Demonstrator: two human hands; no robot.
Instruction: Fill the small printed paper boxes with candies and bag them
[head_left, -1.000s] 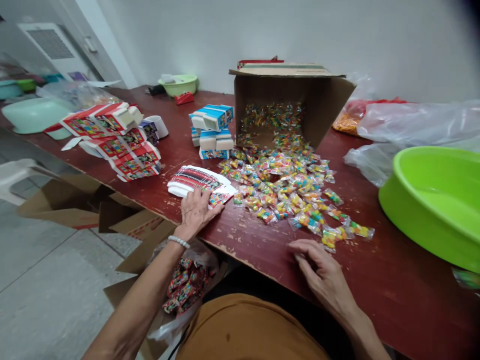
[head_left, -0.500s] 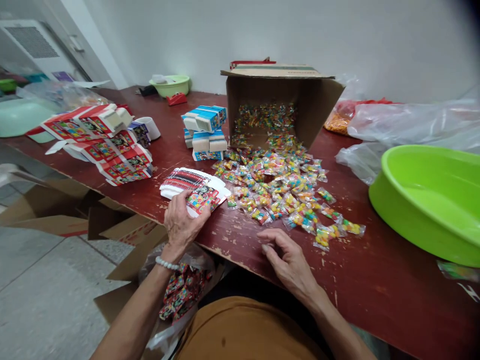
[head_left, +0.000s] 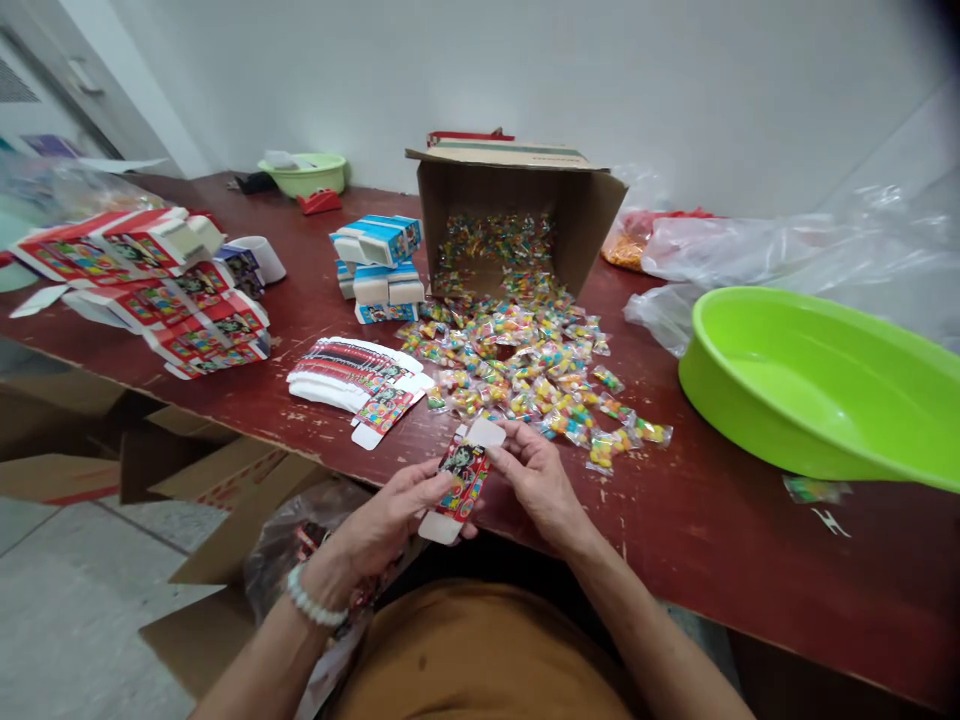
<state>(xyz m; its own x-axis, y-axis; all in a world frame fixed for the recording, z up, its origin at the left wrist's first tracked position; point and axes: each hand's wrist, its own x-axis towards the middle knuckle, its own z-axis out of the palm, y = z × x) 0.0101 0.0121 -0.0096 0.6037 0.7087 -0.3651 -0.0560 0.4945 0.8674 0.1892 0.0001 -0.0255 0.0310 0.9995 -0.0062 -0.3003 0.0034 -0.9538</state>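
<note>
A small red printed candy box [head_left: 463,478] with white end flaps is between my hands, just over the table's front edge. My left hand [head_left: 397,510] is closed around its lower left side, thumb across the printed face. With thumb and fingers, my right hand [head_left: 536,475] pinches the box near its upper flap. Left of the hands lies a fanned stack of flat red-and-white boxes [head_left: 349,375]. Beyond them spreads a pile of small clear packets of colourful candy [head_left: 525,360], spilling out of a tipped cardboard carton [head_left: 607,225].
Bundled red boxes [head_left: 202,320] are stacked at the left, with blue box bundles [head_left: 379,265] nearer the carton. A green basin [head_left: 720,410] stands at the right beside plastic bags [head_left: 720,245]. Below the left table edge are open cartons [head_left: 217,480] and a plastic bag.
My left hand has taken a box from the fanned stack and brought it right, toward my body. My right hand has come up and gripped its upper end. The view has turned slightly right.
</note>
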